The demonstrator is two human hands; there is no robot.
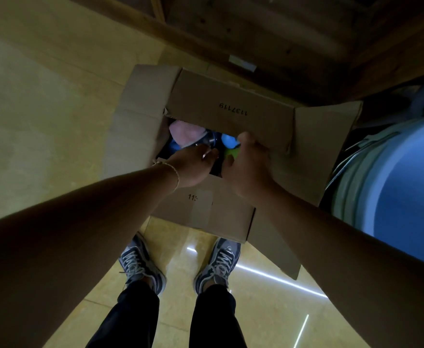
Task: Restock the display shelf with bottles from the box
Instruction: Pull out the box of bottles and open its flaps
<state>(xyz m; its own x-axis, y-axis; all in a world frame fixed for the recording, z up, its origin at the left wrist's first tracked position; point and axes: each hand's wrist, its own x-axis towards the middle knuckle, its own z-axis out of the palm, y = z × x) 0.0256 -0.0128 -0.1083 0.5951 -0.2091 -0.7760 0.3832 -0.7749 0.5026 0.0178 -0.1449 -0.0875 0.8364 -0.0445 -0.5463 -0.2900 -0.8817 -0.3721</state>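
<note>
Across the top of the frame, dark wooden shelf unit (pixel 268 31), no bottle visible on it; at centre, open cardboard box (pixel 231 106), far flap leaning over the opening. Over the lower edge of that opening, right hand (pixel 246 164) curled round a green item (pixel 231 153), probably a bottle top, and left hand (pixel 193 167) reaching in beside it, grip impossible to tell. In the dark gap just above, blue-capped bottles (pixel 227 141) inside the box, so seemingly early on, with lifting out and shelving left to do.
</note>
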